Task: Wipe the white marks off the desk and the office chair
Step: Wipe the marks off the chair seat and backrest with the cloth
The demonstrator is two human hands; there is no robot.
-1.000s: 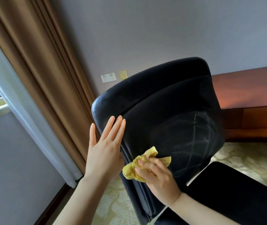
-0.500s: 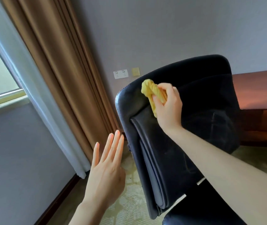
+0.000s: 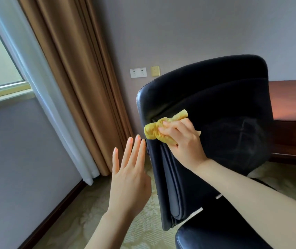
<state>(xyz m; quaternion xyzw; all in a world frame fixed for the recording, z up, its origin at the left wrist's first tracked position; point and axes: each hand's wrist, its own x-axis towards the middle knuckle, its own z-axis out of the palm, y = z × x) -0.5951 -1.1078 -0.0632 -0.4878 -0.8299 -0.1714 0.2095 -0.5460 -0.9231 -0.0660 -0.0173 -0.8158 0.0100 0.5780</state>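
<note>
Left hand (image 3: 128, 178) flat, upright — right hand (image 3: 185, 142) clenched.

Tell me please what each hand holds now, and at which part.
The right hand grips the bunched yellow cloth around its middle, pressing it on the chair backrest. The left hand is open and holds nothing.

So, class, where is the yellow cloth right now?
In the head view, the yellow cloth is bunched in the right hand, pressed against the office chair's backrest near its left edge, above the left hand.
</note>
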